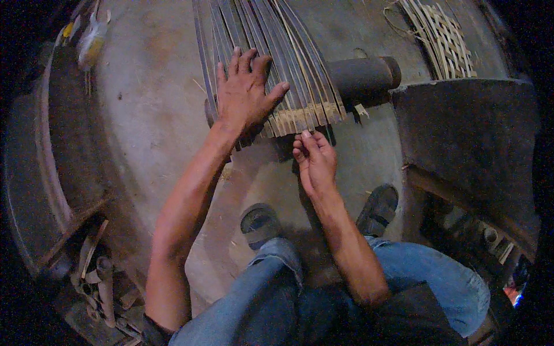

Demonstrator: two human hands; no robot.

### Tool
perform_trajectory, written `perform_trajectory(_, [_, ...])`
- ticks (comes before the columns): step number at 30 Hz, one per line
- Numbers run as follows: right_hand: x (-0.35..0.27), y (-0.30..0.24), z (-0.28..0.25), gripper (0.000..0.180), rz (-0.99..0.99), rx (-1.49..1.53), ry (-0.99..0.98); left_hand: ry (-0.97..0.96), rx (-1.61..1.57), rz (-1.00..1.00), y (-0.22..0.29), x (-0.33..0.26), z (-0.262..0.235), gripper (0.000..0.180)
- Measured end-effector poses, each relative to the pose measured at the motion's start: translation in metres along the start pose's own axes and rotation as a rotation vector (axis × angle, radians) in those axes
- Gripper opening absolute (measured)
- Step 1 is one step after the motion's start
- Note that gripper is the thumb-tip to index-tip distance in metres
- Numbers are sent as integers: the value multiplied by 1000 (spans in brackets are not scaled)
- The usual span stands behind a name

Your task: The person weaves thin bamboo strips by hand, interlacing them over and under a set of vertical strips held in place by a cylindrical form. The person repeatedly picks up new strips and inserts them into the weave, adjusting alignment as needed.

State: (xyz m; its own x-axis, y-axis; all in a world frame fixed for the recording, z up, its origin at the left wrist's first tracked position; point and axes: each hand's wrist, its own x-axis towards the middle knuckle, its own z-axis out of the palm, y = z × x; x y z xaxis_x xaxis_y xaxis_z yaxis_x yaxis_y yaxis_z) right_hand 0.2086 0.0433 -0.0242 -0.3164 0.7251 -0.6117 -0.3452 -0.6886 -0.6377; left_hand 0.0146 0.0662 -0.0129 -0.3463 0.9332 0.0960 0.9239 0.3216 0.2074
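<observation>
A fan of long, thin dark strips (300,63), which look like split bamboo, runs away from me over a dark cylinder. Pale strips (314,113) are woven across them near their close ends. My left hand (245,92) lies flat on the strips with its fingers spread, pressing on their left half. At the near edge of the weave, my right hand (317,157) is closed in a pinch, thumb against the fingers, on the end of one strip. The strip's tip between those fingers is mostly hidden.
The dark cylinder (366,79) lies crosswise on the grey floor (156,75). A pale open-weave piece (449,40) rests at the far right, behind a dark block (467,127). A plastic bag (91,46) lies far left. My sandalled feet (376,210) flank the near floor.
</observation>
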Motion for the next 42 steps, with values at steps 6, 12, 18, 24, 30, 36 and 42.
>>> perform_trajectory(6, [5,1,1,15,3,13,3,96,43,92,-3,5,-3,65])
perform_trajectory(12, [4,0,-7,18,-91,28,29,36,71,373,-1,10,-2,51])
perform_trajectory(18, [9,-3,-4,19,-68,-58,46,-54,1,363,-4,10,2,49])
perform_trajectory(24, [12,-15,-5,15,-39,-5,93,-66,-85,359,-6,13,3,49])
perform_trajectory(30, [18,-21,-4,22,0,-43,96,-5,-147,261,7,22,0,49])
perform_trajectory(36, [13,-13,-11,23,-152,-217,137,56,-32,256,21,7,3,49])
perform_trajectory(42, [16,-13,2,25,-145,-273,168,27,-56,252,18,17,0,48])
